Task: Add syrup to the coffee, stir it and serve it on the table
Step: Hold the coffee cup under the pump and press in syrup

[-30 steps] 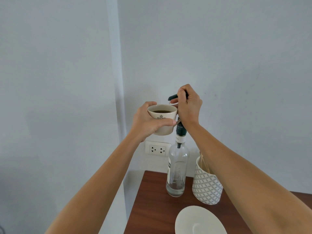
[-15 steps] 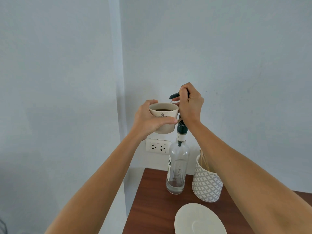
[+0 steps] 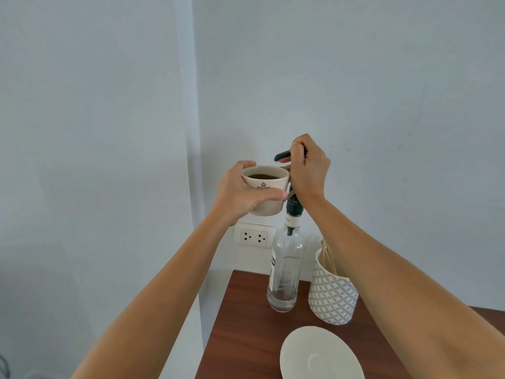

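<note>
**One cup under one pump spout, two hands at work**

One brown wooden surface (image 3: 246,337) fills the lower right, set into the corner of two pale walls. On it stand three things: one clear glass syrup bottle (image 3: 285,272), upright and nearly empty with only a shallow layer of liquid at its base; one white canister (image 3: 332,296) with a grey lattice pattern just to the bottle's right, holding a few thin wooden sticks (image 3: 326,257) whose exact number cannot be made out; and one empty white saucer (image 3: 319,354) nearer the camera, cut off by the lower edge.

One cream cup (image 3: 266,191) of dark coffee is held in the air, well above the surface and just left of the bottle's neck. The left hand (image 3: 243,194) is wrapped around the cup's side, thumb across the front below a small printed crest.

The right hand (image 3: 308,170) is closed in a fist over the bottle's one dark pump head (image 3: 282,155), whose spout points left over the cup's rim.

One white double socket (image 3: 254,236) sits on the wall behind, below the cup.
</note>
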Demonstrator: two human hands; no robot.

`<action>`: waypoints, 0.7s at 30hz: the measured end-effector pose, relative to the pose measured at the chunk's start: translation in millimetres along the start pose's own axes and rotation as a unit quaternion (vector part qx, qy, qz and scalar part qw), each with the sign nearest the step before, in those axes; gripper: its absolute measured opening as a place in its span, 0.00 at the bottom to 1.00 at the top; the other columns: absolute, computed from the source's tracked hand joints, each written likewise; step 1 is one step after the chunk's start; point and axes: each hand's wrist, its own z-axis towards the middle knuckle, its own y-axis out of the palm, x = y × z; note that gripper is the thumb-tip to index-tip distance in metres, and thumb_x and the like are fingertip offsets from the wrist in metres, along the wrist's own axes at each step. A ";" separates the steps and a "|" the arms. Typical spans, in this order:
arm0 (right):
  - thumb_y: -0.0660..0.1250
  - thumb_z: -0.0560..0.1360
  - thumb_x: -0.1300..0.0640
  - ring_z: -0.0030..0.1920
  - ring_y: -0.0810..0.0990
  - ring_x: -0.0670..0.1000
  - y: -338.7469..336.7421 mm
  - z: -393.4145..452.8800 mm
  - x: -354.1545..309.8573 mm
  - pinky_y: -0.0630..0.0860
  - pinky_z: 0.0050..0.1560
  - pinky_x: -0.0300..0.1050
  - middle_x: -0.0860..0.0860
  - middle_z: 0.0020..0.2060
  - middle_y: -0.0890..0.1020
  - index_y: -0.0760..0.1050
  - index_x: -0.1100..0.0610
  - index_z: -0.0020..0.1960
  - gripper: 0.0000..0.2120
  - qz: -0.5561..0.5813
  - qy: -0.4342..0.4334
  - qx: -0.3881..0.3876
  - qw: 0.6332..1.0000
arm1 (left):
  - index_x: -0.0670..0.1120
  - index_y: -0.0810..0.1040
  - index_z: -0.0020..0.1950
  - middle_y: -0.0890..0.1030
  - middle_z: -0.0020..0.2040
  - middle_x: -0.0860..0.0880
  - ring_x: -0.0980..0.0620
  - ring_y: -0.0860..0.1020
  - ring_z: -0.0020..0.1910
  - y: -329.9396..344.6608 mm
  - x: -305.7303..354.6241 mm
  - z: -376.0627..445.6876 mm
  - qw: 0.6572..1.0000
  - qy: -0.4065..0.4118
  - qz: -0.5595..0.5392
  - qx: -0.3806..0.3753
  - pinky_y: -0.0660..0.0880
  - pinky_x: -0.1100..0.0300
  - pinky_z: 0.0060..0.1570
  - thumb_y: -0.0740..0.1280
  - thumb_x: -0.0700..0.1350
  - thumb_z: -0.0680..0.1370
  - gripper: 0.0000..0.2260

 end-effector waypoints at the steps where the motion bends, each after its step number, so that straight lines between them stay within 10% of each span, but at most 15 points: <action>1: 0.56 0.77 0.65 0.35 0.86 0.45 0.0 -0.3 0.3 0.75 0.35 0.44 0.42 0.24 0.74 0.70 0.61 0.39 0.10 0.002 0.001 0.000 1.000 | 0.51 0.74 0.71 0.80 0.61 0.52 0.49 0.81 0.59 -0.1 0.5 -0.7 1.000 0.001 0.000 -0.002 0.76 0.61 0.48 0.82 0.57 0.49 0.50; 6: 0.56 0.80 0.60 0.37 0.85 0.46 1.0 -2.5 -1.1 0.80 0.35 0.55 0.55 0.32 0.81 0.70 0.63 0.43 0.10 0.009 0.005 -0.007 1.000 | 0.51 0.73 0.71 0.80 0.62 0.51 0.49 0.80 0.60 -3.8 2.3 -2.3 1.000 0.002 0.001 -0.001 0.78 0.58 0.53 0.78 0.63 0.45 0.55; 21: 0.56 0.80 0.59 0.34 0.85 0.51 2.6 -0.9 -5.2 0.80 0.39 0.56 0.45 0.27 0.82 0.70 0.60 0.43 0.09 0.023 0.017 0.000 1.000 | 0.52 0.73 0.70 0.80 0.62 0.51 0.49 0.81 0.60 -4.7 8.6 -0.4 1.000 -0.002 0.000 -0.004 0.80 0.56 0.54 0.78 0.62 0.44 0.54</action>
